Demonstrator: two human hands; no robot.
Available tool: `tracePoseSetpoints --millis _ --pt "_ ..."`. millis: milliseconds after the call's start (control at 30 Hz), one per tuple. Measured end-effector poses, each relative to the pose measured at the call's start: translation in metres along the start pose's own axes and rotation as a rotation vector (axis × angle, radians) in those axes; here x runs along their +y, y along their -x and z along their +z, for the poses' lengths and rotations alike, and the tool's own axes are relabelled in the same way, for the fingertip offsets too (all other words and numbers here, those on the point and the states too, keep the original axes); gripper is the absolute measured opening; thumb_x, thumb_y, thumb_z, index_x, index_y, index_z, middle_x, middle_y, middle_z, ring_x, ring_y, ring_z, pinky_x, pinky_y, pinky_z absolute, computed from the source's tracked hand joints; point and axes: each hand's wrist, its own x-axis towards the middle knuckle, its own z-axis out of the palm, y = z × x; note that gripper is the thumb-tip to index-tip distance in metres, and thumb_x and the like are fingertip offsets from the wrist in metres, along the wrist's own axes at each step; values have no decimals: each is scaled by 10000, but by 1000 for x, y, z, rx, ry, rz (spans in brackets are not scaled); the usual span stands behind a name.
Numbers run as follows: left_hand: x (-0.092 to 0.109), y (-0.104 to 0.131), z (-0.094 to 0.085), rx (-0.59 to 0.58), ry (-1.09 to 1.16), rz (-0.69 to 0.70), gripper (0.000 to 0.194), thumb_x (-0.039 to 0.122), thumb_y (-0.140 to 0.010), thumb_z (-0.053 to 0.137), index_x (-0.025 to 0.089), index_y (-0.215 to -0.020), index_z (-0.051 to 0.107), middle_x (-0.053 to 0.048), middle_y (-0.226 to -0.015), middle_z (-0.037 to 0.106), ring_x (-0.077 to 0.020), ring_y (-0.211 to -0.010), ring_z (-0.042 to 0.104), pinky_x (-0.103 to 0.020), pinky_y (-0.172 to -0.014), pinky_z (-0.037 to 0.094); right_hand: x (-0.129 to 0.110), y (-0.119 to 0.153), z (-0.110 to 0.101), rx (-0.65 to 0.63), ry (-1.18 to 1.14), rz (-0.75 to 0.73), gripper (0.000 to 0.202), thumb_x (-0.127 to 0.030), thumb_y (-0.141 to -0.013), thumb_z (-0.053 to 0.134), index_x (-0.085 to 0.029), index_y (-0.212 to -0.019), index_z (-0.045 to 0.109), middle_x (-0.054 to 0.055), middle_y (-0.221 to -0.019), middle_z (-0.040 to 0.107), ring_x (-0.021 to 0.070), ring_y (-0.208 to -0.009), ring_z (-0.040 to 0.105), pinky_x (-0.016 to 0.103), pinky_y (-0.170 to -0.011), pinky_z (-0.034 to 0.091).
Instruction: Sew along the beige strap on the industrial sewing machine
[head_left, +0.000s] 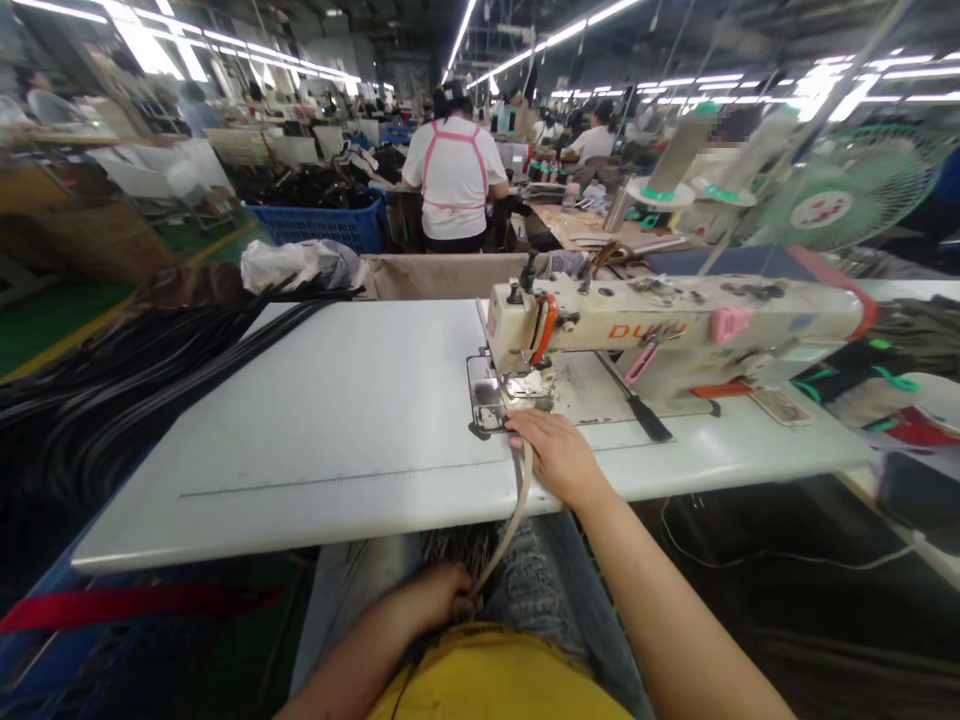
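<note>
A long, narrow beige strap runs from the sewing machine over the table's front edge down to my lap. My right hand lies on the table just in front of the needle plate, its fingers closed on the strap near the presser foot. Low over my lap, my left hand is closed around the strap's lower part; its fingertips are partly hidden. A bundle of dark strips lies on my lap beside that hand. Fingers and machine head hide the strap's far end.
The white sewing table carries a printed ruler line. Black strips hang over its left side. Scissors with pink handles rest against the machine. Behind are a blue crate, a co-worker and a green fan.
</note>
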Motion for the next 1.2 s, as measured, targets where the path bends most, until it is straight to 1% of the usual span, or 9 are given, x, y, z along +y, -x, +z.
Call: tracePoseSetpoints --millis 133,300,400,633,700,800,900,1033,1200 --pt "0 8 5 -23 5 28 137 303 -829 674 210 -824 774 -47 -913 721 -246 -925 614 -347 -869 464 0 -1 0 -18 -11 3 326 -367 -1117 480 -210 -1301 699 95 -1391 706 273 -1325 634 453 -1063 525" --pt "29 21 -2 0 42 121 234 347 -909 624 196 -905 802 -46 -936 739 -218 -928 636 -311 -843 475 2 -1 0 -23 -14 -1 325 -367 -1112 489 -223 -1319 694 94 -1390 706 271 -1319 636 451 -1060 528" --pt "52 31 -19 58 75 174 289 330 -942 595 181 -1076 804 -64 -1033 757 -217 -993 669 -304 -895 493 2 0 1 -15 -10 2 316 -357 -1110 494 -223 -1314 696 93 -1388 708 269 -1317 637 446 -1061 527" --pt "101 71 -72 201 180 364 337 388 -1000 604 206 -1241 752 -81 -1163 744 -209 -1070 696 -328 -994 531 -1 -1 -2 0 -13 13 326 -368 -1113 475 -205 -1280 704 108 -1337 733 266 -1284 659 445 -1045 530" --pt "114 87 -83 280 279 370 359 379 -999 617 225 -1310 709 -89 -1228 738 -199 -1081 721 -331 -1004 558 -2 -2 -3 -3 -18 9 350 -386 -1116 462 -194 -1290 697 119 -1329 735 269 -1281 660 444 -1039 531" --pt "129 109 -103 425 327 382 300 386 -1013 599 230 -1235 725 -78 -1152 767 -191 -1037 749 -323 -954 592 -2 -3 -4 -11 -12 12 377 -400 -1121 440 -188 -1304 693 128 -1334 731 271 -1280 661 441 -1040 530" --pt "130 120 -132 688 136 393 273 374 -1032 556 258 -1215 724 -53 -1145 781 -185 -1081 727 -346 -1016 564 -1 -2 -2 -14 -3 15 369 -403 -1120 455 -191 -1305 693 121 -1349 725 273 -1295 653 441 -1046 526" --pt "108 115 -186 1059 -184 301 305 364 -998 562 250 -1222 736 -70 -1330 723 -233 -1294 632 -425 -1171 474 0 -2 -1 -13 7 10 349 -395 -1116 478 -196 -1303 695 115 -1362 720 271 -1303 649 440 -1052 523" --pt "72 93 -252 1324 -376 140 323 261 -931 527 204 -1159 749 -100 -1307 697 -274 -1280 620 -456 -1180 462 -2 -2 -2 1 19 -7 338 -370 -1120 472 -189 -1305 690 104 -1361 722 270 -1295 654 441 -1045 531"
